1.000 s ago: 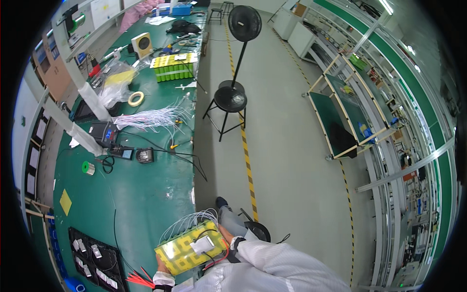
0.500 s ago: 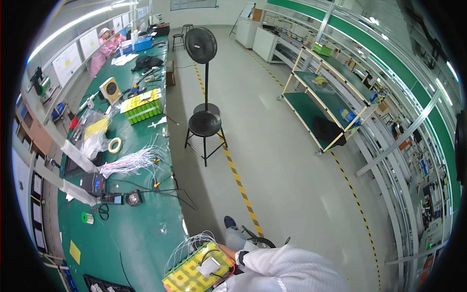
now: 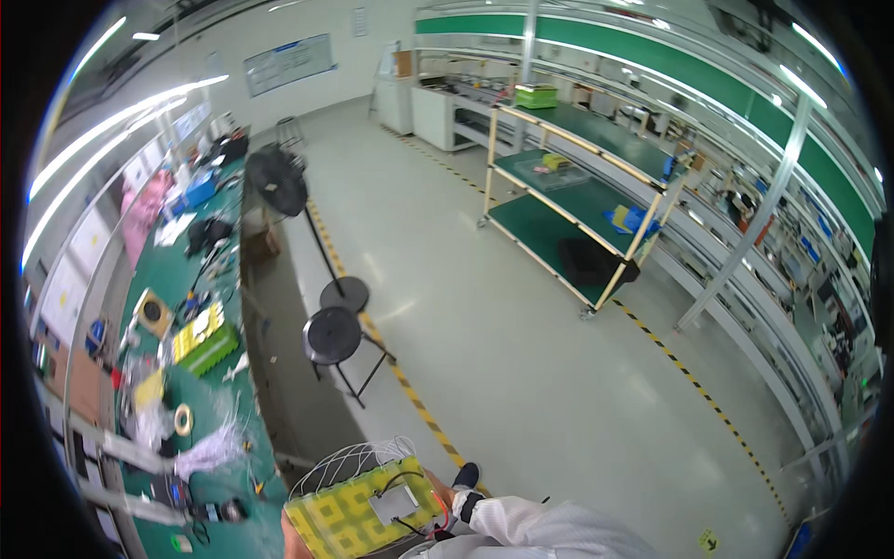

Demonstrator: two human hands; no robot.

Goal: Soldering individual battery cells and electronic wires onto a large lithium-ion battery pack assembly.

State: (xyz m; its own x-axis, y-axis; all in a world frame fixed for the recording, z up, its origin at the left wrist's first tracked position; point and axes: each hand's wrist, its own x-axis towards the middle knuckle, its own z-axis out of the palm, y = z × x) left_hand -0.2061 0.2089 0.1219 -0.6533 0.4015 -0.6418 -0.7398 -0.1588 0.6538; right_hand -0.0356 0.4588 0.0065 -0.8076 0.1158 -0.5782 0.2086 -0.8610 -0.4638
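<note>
A yellow-green battery pack is at the lower edge of the view, held between my two hands. On top of it sit a grey-white rectangular piece and black and red leads. Thin white wires arc up from its far side. My left hand grips the left end, its fingers mostly hidden. My right hand is closed on the right end, below a dark wristband and a white striped sleeve.
At left runs a green-topped bench with another battery pack, a tape roll and a white wire bundle. Ahead stand a black stool and a fan. A shelved trolley stands further right.
My view has swung to the right, so the bench and stool sit further left. The pack has come away from over the bench, and my left hand now shows at its left end.
</note>
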